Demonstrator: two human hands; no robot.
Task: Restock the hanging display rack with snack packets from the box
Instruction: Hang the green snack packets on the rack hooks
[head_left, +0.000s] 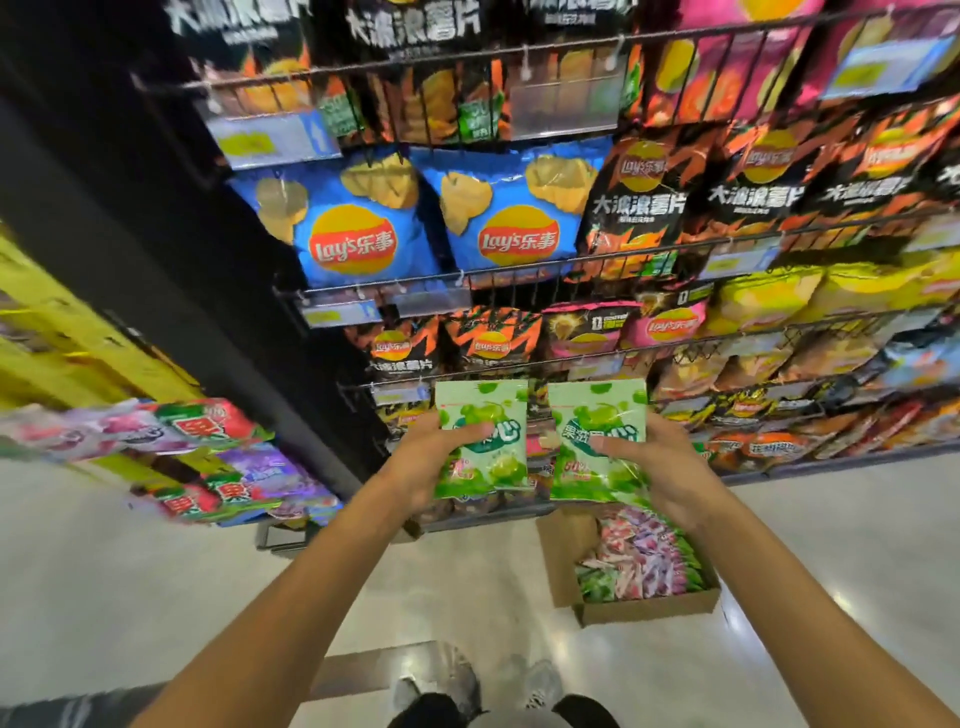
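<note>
Left grip (423, 457) pinching green packet (483, 441), right grip (660, 457) another (597, 441)

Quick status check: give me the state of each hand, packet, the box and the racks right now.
left hand: grips a green packet
right hand: grips a second green packet
left green packet: held upright, off the rack
right green packet: held upright, off the rack
box: open on the floor, packets inside
hanging display rack: packets hanging at left
chip shelves: stocked with bags
</note>
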